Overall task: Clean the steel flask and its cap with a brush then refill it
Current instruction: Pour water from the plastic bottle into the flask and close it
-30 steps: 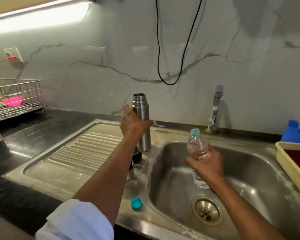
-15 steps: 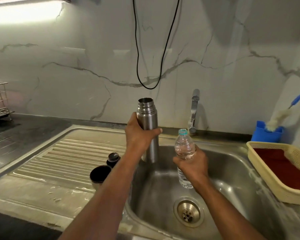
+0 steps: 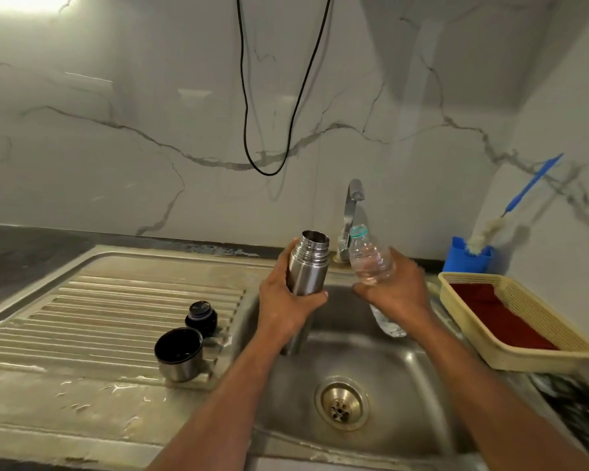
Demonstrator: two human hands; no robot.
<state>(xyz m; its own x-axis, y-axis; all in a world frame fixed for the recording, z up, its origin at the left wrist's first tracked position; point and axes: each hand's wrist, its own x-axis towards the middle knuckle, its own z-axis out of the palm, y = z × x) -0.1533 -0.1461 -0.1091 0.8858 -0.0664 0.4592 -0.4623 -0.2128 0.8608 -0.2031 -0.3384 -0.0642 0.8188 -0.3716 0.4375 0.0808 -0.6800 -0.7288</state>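
My left hand grips the open steel flask over the left side of the sink basin, its mouth leaning slightly right. My right hand holds a clear plastic water bottle with a teal neck ring, tilted left so its open mouth sits just beside the flask's rim. On the ribbed drainboard stand the steel cup cap, open side up, and the black stopper. The blue-handled bottle brush stands in a blue holder at the back right.
The tap rises behind the bottle. A cream basket with a red cloth sits right of the basin. A black cable hangs down the marble wall. The drain lies at the basin's bottom.
The flask has been carried right from the drainboard edge to over the basin. The bottle has been raised and tipped left toward the flask's mouth. My view has shifted right.
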